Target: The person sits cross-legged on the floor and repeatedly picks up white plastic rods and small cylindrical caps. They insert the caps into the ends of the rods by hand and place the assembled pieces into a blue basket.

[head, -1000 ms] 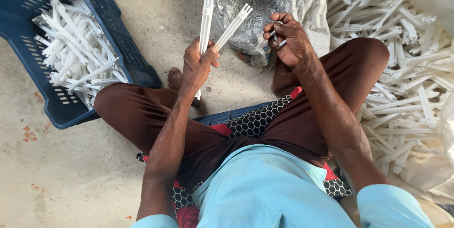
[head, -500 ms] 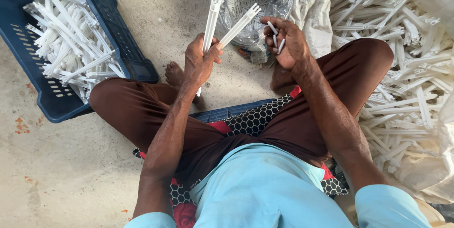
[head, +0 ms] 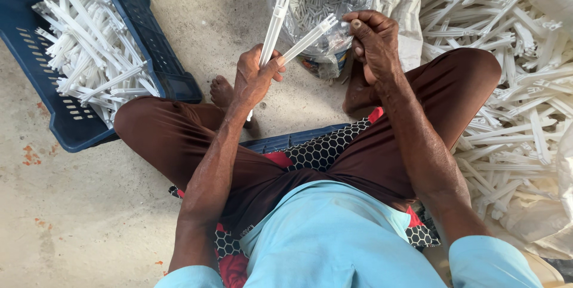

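Note:
My left hand [head: 253,79] grips two long white plastic strips [head: 271,31] that fan upward, one nearly upright, the other leaning right. My right hand [head: 373,40] is closed at the tip of the leaning strip [head: 310,37], fingers pinched there; whether it holds a small piece I cannot tell. Both hands hover above my knees, in front of a clear plastic bag [head: 319,1] of small white parts.
A dark blue crate [head: 161,55] at the upper left holds several white strips. A big heap of loose white strips [head: 507,85] lies on white sacking at the right. I sit on a patterned cushion [head: 316,151] over a blue crate, on a concrete floor [head: 77,204].
My right hand has moved from beside the bag over to the tip of the leaning strip. My left hand kept its hold on both strips.

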